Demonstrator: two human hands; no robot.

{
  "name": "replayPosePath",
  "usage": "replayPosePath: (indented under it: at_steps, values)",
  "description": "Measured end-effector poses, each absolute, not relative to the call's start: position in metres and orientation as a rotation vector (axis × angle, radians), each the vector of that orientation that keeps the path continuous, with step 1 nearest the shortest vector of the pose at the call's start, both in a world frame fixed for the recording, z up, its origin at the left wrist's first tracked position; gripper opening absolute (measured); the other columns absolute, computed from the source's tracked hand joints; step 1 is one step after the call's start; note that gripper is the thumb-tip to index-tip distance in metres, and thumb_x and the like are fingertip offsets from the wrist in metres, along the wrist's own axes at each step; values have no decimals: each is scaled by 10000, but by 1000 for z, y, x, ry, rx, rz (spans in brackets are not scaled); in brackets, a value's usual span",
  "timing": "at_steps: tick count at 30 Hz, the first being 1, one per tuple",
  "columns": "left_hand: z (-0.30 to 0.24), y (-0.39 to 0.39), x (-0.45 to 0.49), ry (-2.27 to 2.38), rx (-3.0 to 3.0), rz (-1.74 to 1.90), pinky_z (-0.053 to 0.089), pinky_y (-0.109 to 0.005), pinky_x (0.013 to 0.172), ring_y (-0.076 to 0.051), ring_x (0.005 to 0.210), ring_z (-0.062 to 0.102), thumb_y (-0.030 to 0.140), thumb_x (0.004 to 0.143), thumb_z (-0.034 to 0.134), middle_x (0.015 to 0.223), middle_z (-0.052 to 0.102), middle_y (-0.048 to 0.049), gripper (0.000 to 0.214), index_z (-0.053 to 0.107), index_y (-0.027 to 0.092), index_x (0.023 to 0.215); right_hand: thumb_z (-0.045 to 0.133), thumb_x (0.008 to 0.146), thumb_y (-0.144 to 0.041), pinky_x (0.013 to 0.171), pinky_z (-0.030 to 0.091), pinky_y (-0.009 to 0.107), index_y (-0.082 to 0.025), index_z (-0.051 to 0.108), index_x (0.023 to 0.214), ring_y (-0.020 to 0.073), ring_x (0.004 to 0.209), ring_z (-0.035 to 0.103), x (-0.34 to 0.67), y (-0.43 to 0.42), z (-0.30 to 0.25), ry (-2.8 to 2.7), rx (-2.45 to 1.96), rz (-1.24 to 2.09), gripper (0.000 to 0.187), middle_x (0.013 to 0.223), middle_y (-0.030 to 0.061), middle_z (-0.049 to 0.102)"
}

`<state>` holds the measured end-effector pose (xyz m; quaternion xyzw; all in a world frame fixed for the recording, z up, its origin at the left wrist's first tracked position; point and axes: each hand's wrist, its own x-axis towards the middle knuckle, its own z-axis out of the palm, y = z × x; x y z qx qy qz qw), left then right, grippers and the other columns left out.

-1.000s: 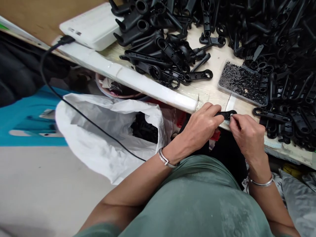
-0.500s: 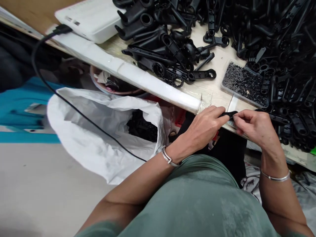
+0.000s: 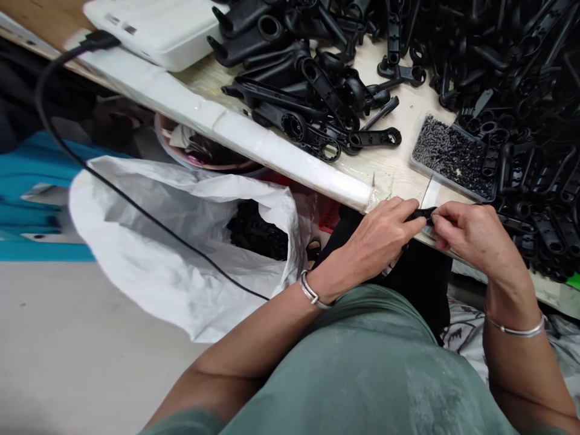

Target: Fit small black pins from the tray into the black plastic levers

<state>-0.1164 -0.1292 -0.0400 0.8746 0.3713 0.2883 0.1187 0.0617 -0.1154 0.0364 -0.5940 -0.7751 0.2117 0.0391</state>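
My left hand (image 3: 378, 238) and my right hand (image 3: 473, 235) meet at the table's front edge, both closed on a small black plastic part (image 3: 422, 214) held between their fingertips. Most of the part is hidden by my fingers. Just behind my hands lies a clear tray of small black screws (image 3: 453, 158). A large pile of black plastic arms (image 3: 521, 78) covers the table behind and to the right of the tray.
A white padded strip (image 3: 254, 142) runs along the table edge. A white box (image 3: 149, 27) with a black cable (image 3: 90, 169) sits at the far left. Below the table stands a white sack (image 3: 172, 241) holding black parts, next to a pink basin (image 3: 212, 160).
My right hand has slid closer over the black part, covering more of it. The view has drifted slightly, so the table shifted up and right.
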Motion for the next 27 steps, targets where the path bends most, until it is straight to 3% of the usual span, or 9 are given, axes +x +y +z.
replayPosePath:
  at_steps: [8, 12, 18, 22, 27]
  values:
    - [-41, -128, -116, 1078, 2586, 845, 489, -324, 830, -206, 930, 573, 136, 1004, 423, 1119, 647, -125, 259, 675, 137, 1060, 503, 862, -121, 535, 293, 308, -203, 523, 642, 147, 451, 489, 54, -119, 33, -2724, -1833, 17, 235, 512, 19, 575]
    - [-45, -127, -114, 1091, 2601, 918, 493, -324, 832, -205, 919, 573, 133, 1016, 382, 1087, 658, -117, 302, 683, 139, 1032, 519, 827, -61, 518, 283, 329, -176, 585, 725, 194, 474, 532, 48, -124, 31, -2834, -1816, -245, 167, 569, 77, 612]
    - [-48, -128, -115, 1062, 2560, 989, 504, -309, 834, -194, 920, 566, 123, 1012, 379, 1057, 665, -105, 307, 681, 143, 957, 489, 826, -11, 484, 332, 315, -151, 648, 790, 206, 508, 595, 20, -140, 27, -2687, -1856, -464, 215, 612, 123, 654]
    - [-56, -128, -113, 1084, 2512, 1086, 518, -311, 860, -189, 952, 576, 67, 973, 422, 1086, 675, -98, 278, 685, 149, 1012, 496, 841, -45, 487, 365, 309, -141, 646, 771, 210, 511, 620, 26, -136, 23, -2551, -1960, -223, 191, 624, 132, 673]
    - [-65, -130, -108, 1091, 2404, 1374, 533, -290, 826, -167, 917, 607, 77, 958, 500, 1039, 698, -87, 202, 690, 140, 987, 616, 871, -270, 541, 496, 269, -168, 650, 830, 145, 461, 624, 59, -134, 14, -1881, -1918, 717, 115, 519, -10, 636]
